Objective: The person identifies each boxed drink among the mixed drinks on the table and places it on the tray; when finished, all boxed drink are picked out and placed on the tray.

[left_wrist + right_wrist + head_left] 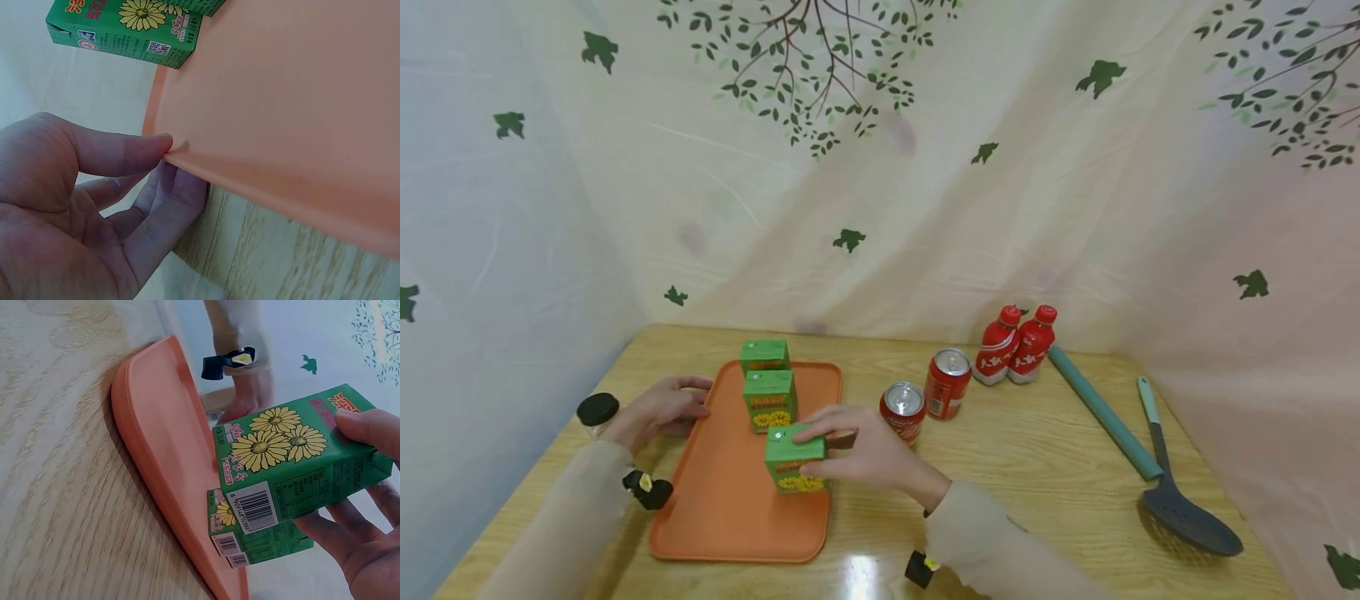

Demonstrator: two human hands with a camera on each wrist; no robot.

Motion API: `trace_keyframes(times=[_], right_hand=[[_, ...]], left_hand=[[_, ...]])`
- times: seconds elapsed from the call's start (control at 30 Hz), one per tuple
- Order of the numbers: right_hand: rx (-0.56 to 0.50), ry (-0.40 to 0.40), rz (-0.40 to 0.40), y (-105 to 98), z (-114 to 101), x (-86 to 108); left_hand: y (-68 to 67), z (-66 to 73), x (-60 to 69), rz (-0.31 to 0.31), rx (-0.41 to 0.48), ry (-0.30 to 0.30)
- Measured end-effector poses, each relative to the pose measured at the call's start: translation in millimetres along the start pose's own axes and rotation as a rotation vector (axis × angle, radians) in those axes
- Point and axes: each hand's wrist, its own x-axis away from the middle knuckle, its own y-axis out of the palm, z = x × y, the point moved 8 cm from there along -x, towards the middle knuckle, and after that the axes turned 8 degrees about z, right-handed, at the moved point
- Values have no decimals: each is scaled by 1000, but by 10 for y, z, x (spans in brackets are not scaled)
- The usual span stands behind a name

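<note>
My right hand (880, 454) grips a green drink carton (784, 465) printed with yellow flowers, thumb on one side and fingers on the other. This carton is over the right part of an orange tray (722, 508); whether its base touches the tray cannot be told. Two similar cartons, a middle one (769, 402) and a back one (765, 353), stand in a row towards the tray's far end. At the tray's left rim, my left hand (69, 206) pinches the edge between thumb and fingers, as the left wrist view shows.
Right of the tray stand two red cans, a nearer one (904, 408) and a farther one (950, 379). Behind them are two red bottles (997, 346). A teal rod (1105, 412) and a dark slotted turner (1187, 517) lie at the right. A black-lidded jar (598, 410) is beside my left wrist.
</note>
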Motion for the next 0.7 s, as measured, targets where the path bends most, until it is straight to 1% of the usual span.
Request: trace_keyframes(times=[0.17, 0.47, 0.6, 0.7], right_hand=[[20, 27, -3, 77, 72, -92], [-23, 87, 8, 205, 138, -193], [-37, 97, 11, 261, 176, -229], [-25, 97, 17, 302, 215, -243]], left_hand=[[-11, 7, 4, 7, -4, 2], [-5, 12, 22, 1, -5, 19], [-1, 10, 13, 0, -5, 21], [-1, 12, 9, -3, -9, 23]])
